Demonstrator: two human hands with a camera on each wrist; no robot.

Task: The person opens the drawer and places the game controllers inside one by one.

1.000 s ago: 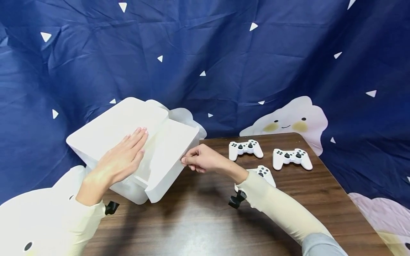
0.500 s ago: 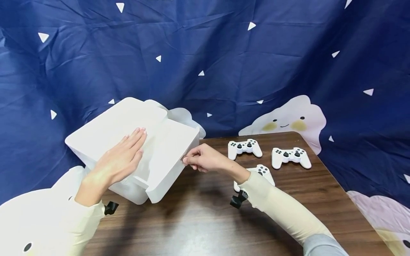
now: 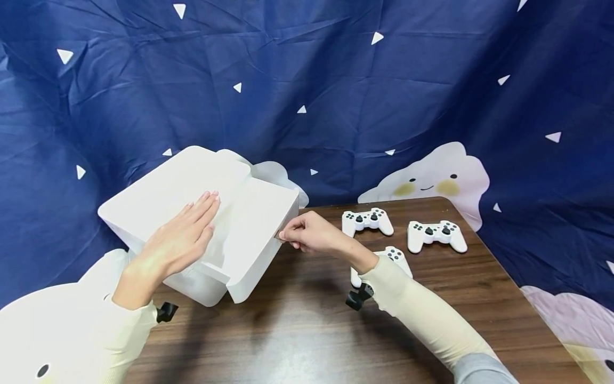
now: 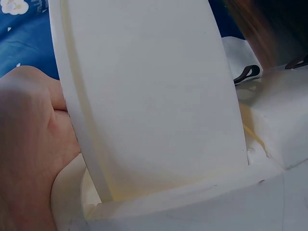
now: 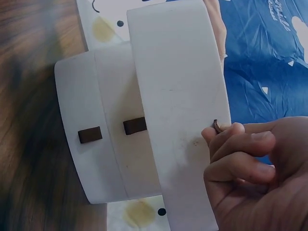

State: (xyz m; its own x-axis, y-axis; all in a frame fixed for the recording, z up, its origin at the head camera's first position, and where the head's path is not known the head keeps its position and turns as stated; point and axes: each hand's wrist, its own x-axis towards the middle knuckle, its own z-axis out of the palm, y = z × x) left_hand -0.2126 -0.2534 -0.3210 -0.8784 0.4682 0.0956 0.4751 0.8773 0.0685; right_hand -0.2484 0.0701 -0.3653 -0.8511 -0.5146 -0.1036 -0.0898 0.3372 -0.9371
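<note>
A white drawer chest [image 3: 182, 176] stands at the left of the table in the head view, its top drawer [image 3: 261, 264] pulled out toward the right. My left hand [image 3: 177, 240] rests flat on the chest's top, fingers straight and together. With thumb and curled fingers, my right hand [image 3: 312, 232] pinches the small brown pull tab [image 5: 216, 126] on that drawer's front. The right wrist view shows two lower drawers, each with its own brown tab [image 5: 90, 134], pushed in beneath it. The bare drawer interior [image 4: 149, 96] fills the left wrist view.
On the brown wooden table [image 3: 307, 341] lie three white game controllers: one at the back [image 3: 368, 221], one to its right [image 3: 436, 237], and one partly behind my right forearm [image 3: 395, 261]. A blue curtain [image 3: 307, 80] with clouds hangs behind.
The top drawer has slid slightly farther out to the right with my right hand pinching its tab. My left hand stays flat in place on the chest.
</note>
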